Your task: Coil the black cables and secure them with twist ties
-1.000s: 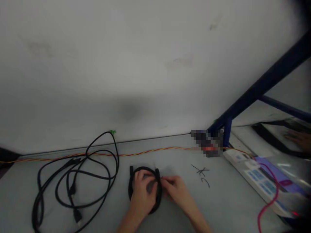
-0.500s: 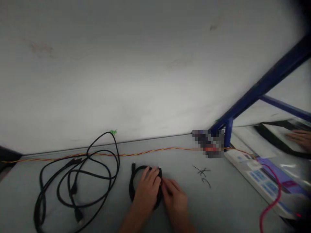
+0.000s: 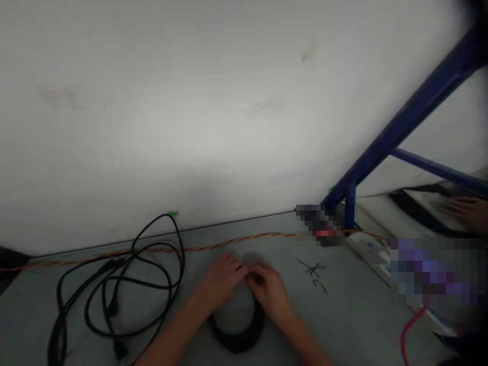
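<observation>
Left hand (image 3: 223, 280) and right hand (image 3: 269, 291) stand together at the top of a coiled black cable (image 3: 238, 339). The right fingertips (image 3: 263, 273) pinch a dark section at the meeting point; whether the left hand grips the cable cannot be determined. The coil's lower arc rests on the grey bench (image 3: 343, 325), nearest the wrists. Left of the left hand lies a loose black power cable (image 3: 87, 315); right of the right hand lie short black wire scraps (image 3: 312, 269). Beyond both hands runs a twisted red-and-yellow wire (image 3: 229, 243). At far right, another person's hand (image 3: 467, 211) rests.
</observation>
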### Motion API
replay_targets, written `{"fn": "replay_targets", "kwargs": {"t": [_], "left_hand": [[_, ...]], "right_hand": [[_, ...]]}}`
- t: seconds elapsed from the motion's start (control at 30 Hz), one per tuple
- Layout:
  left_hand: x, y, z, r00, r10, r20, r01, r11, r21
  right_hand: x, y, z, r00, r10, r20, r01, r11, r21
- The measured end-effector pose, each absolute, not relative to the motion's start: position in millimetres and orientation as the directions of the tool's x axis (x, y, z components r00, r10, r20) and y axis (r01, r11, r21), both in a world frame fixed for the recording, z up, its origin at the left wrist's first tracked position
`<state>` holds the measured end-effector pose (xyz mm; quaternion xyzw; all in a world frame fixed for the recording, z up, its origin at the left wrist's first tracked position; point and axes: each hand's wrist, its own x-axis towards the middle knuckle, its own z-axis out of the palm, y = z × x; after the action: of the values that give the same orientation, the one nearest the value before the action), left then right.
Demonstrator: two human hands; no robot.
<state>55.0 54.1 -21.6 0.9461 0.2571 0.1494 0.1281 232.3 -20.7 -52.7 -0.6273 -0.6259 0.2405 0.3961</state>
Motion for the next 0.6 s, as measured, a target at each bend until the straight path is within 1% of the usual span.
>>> {"fn": "replay_targets", "kwargs": {"t": [0.13, 0.23, 0.33, 0.47, 0.6], "left_hand": [[46, 51, -23, 0.717, 0.668, 0.201, 0.566, -0.725, 0.392], [42, 41, -26, 0.602, 0.777, 0.183, 0.656, -0.612, 0.443], [43, 33, -27, 0.499, 0.854, 0.150, 0.728, -0.507, 0.462], [49, 32, -22, 0.435, 0.897, 0.082, 0.793, -0.425, 0.438], [55, 41, -17, 0.461, 0.888, 0.011, 0.809, -0.425, 0.407]], "right_hand": [[230, -15, -43, 0.080, 0.982, 0.171, 0.647, 0.079, -0.758], [223, -21, -42, 0.063, 0.975, 0.212, 0.693, 0.110, -0.712], [215, -27, -44, 0.019, 0.960, 0.279, 0.757, 0.168, -0.631], [207, -34, -50, -0.004, 0.938, 0.347, 0.813, 0.205, -0.545], [205, -37, -61, -0.006, 0.917, 0.398, 0.836, 0.223, -0.501]]}}
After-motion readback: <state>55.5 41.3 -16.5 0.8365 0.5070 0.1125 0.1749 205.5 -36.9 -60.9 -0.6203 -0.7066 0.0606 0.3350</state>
